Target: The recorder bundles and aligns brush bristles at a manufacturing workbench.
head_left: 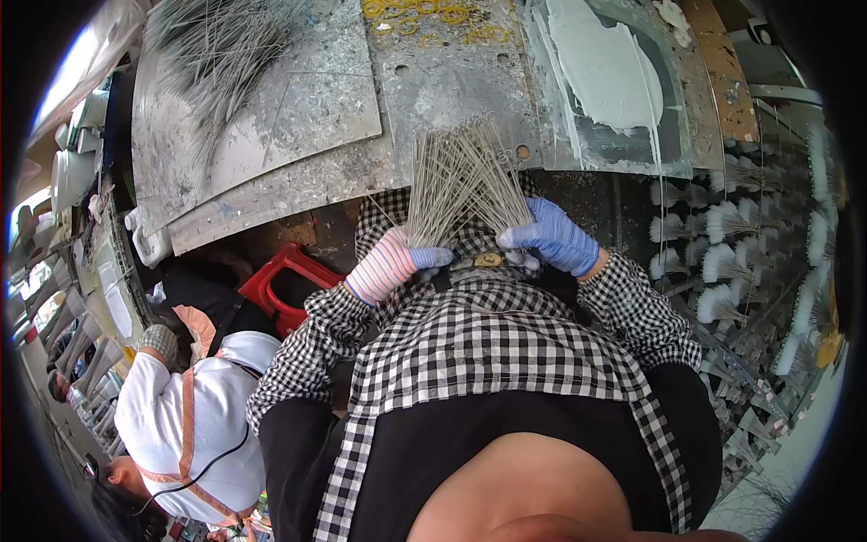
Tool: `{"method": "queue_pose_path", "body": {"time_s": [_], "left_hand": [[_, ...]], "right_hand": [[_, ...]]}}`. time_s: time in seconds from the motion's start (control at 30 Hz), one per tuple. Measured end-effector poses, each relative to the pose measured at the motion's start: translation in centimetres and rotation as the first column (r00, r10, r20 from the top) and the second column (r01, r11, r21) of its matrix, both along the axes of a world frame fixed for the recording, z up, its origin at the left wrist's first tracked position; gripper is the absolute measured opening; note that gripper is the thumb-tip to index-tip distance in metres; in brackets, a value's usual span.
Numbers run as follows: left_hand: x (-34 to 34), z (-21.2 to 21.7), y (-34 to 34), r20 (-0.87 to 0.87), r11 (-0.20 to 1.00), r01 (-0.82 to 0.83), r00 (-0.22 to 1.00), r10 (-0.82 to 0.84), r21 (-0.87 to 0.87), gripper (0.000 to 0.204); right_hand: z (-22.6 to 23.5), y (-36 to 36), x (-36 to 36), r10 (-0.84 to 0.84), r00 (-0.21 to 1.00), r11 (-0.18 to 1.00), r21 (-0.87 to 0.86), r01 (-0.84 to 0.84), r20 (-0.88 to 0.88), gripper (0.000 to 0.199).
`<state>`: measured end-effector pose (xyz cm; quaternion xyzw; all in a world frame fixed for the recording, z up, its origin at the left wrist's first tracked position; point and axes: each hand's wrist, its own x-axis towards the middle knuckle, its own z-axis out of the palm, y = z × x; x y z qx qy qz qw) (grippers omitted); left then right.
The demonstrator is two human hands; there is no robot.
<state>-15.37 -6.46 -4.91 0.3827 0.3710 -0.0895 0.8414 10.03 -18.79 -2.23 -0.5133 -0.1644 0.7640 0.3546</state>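
Two splayed bunches of thin, stiff grey stems (465, 172) lie in front of me, their far ends on the stained board (452, 86) and their near ends over my lap. The bunches cross in the middle. My left hand (393, 265), in a pink-and-white striped glove with blue at the fingers, is closed round the near end of the left bunch. Gripping the near end of the right bunch is my right hand (557, 238), in a blue glove. Some of each hand's fingers are hidden beneath the stems.
A heap of loose grey stems (226, 54) covers a metal sheet (334, 113) at far left. White paste (605, 68) coats a plate at far right; yellow rings (429, 14) lie between. Right stand racks of white-tufted pieces (722, 262). A red stool (280, 280) and a co-worker (203, 415) are left.
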Motion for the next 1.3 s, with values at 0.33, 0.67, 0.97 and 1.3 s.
{"method": "queue_pose_path", "body": {"time_s": [0.33, 0.67, 0.97, 1.3], "left_hand": [[2.8, 2.1, -1.8, 0.040, 0.947, -0.305, 0.950, 0.310, -0.104, 0.028], [0.0, 4.8, 3.0, 0.061, 0.976, -0.008, 0.998, -0.006, 0.219, 0.026], [0.6, 5.8, 0.8, 0.070, 0.968, -0.165, 0.986, 0.154, 0.191, 0.025], [-1.8, 6.3, 5.5, -0.093, 0.870, 0.013, 0.995, 0.037, 0.493, 0.024]], "right_hand": [[-0.9, 0.2, -2.6, -0.152, 0.987, 0.988, -0.002, 0.152, 0.042, 0.032], [1.5, -1.3, 0.7, -0.213, 0.916, 0.959, 0.253, 0.130, 0.340, 0.046], [1.4, 0.1, -0.7, -0.475, 0.854, 0.863, 0.302, 0.405, 0.211, 0.030], [3.5, 0.6, 0.4, -0.376, 0.677, 0.907, 0.400, 0.131, 0.632, 0.046]]}}
